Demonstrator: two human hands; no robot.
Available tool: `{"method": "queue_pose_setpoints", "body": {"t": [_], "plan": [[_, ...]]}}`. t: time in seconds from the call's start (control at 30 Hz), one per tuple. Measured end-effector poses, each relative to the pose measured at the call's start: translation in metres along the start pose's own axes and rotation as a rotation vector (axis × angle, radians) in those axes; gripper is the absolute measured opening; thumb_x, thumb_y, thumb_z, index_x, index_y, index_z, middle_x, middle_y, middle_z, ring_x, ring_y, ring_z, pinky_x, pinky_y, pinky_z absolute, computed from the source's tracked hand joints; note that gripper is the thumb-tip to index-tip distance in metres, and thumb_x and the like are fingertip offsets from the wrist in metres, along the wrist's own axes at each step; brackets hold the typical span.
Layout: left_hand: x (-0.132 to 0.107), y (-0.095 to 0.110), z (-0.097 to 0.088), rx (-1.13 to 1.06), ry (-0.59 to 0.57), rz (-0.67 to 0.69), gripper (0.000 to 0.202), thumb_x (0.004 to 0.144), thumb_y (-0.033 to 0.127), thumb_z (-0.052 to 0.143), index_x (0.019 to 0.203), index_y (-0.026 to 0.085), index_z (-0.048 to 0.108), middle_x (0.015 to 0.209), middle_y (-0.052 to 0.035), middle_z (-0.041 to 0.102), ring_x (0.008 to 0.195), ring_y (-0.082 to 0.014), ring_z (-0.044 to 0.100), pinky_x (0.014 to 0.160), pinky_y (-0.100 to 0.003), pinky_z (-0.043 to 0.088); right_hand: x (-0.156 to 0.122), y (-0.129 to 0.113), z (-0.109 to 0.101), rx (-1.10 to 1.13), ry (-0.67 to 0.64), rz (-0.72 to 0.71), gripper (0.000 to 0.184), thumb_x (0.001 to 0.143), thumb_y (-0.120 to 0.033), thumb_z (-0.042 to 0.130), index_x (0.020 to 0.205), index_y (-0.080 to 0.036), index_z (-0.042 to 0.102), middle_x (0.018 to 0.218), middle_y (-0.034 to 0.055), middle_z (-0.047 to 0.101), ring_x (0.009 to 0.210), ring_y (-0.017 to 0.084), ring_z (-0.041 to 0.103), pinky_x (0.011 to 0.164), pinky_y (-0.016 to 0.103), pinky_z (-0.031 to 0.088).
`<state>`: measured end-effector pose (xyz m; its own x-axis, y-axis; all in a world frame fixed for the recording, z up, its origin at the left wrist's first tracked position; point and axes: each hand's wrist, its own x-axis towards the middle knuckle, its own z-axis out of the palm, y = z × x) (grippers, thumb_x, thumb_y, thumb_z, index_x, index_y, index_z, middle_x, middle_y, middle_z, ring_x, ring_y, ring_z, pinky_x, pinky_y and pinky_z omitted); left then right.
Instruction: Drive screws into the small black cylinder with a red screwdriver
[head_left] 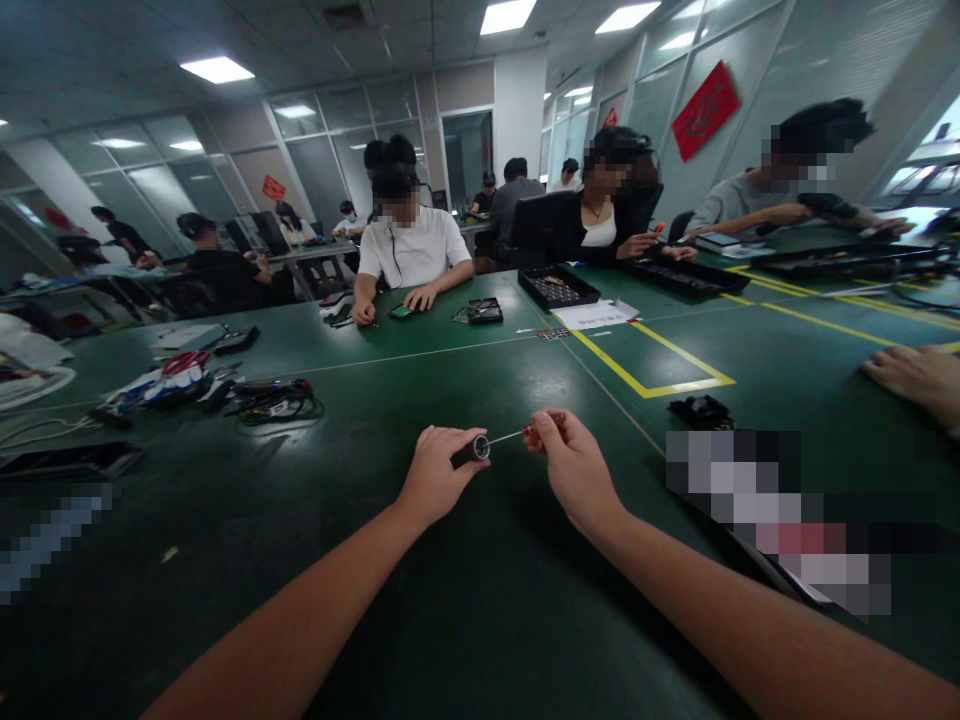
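Observation:
My left hand [437,468] is closed around a short black cylinder [470,452] with a silver ring on its end face, which is turned towards me and to the right. It resembles a small flashlight, but its exact kind I cannot make out. A thin metal rod [507,437] is pinched in my right hand [566,455], its far end hidden by the fingers. The rod's left tip points at the cylinder's ringed end; whether it is inside or just touching, I cannot tell. Both hands are above the green table [465,600].
Bundled cables [274,402] lie to the left, near a black tray [67,462]. A small black object [703,411] sits right of my hands, beside a blurred-out item. Across the table a person in a white shirt [412,245] works. Another person's hand [911,378] rests at the right.

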<state>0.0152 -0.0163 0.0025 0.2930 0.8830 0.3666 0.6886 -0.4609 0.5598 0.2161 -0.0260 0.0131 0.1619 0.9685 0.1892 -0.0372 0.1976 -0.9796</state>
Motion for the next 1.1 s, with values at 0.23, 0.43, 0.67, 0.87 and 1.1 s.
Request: {"method": "queue_pose_setpoints", "body": {"t": [0.23,0.43,0.67,0.87,1.1], "plan": [[0.001,-0.002,0.001,-0.026,0.044,-0.026,0.038,0.083,0.019,0.077,0.119,0.027,0.068,0.113,-0.0028,0.072,0.105,-0.0255,0.062,0.099,-0.046,0.041,-0.003,-0.004,-0.006,-0.07,-0.14,-0.07,0.021,0.09,-0.041,0.061,0.097,-0.021,0.064,0.085,0.0035,0.068,0.081,0.02,0.066,0.076,0.035,0.051],[0.001,-0.002,0.002,-0.027,0.02,0.005,0.039,0.082,0.02,0.079,0.119,0.028,0.068,0.113,-0.0016,0.072,0.107,-0.0248,0.062,0.1,-0.046,0.039,-0.01,-0.013,-0.004,-0.264,-0.117,-0.144,0.034,0.098,-0.05,0.047,0.092,-0.022,0.065,0.075,0.0013,0.062,0.07,0.019,0.059,0.065,0.032,0.044],[-0.001,-0.002,0.0,-0.031,0.026,-0.003,0.038,0.083,0.02,0.078,0.12,0.028,0.068,0.114,-0.0012,0.072,0.106,-0.0239,0.061,0.099,-0.044,0.04,-0.009,-0.011,-0.006,-0.281,-0.091,-0.147,0.022,0.097,-0.038,0.045,0.098,-0.023,0.062,0.086,0.0022,0.066,0.078,0.02,0.06,0.073,0.033,0.044],[0.0,-0.003,0.001,-0.028,0.01,0.003,0.039,0.083,0.021,0.078,0.119,0.029,0.069,0.114,-0.0014,0.072,0.107,-0.0242,0.061,0.1,-0.045,0.039,-0.009,-0.011,-0.005,-0.308,-0.122,-0.138,0.035,0.1,-0.046,0.038,0.087,-0.024,0.06,0.072,-0.0001,0.057,0.067,0.019,0.054,0.064,0.033,0.041],[0.001,-0.002,-0.001,-0.042,0.031,-0.03,0.039,0.084,0.018,0.077,0.121,0.028,0.068,0.113,-0.0009,0.071,0.106,-0.0233,0.061,0.101,-0.045,0.041,-0.008,-0.003,-0.006,-0.246,-0.099,-0.113,0.02,0.097,-0.038,0.045,0.109,-0.026,0.056,0.09,0.0013,0.062,0.082,0.021,0.059,0.073,0.035,0.045]]}}
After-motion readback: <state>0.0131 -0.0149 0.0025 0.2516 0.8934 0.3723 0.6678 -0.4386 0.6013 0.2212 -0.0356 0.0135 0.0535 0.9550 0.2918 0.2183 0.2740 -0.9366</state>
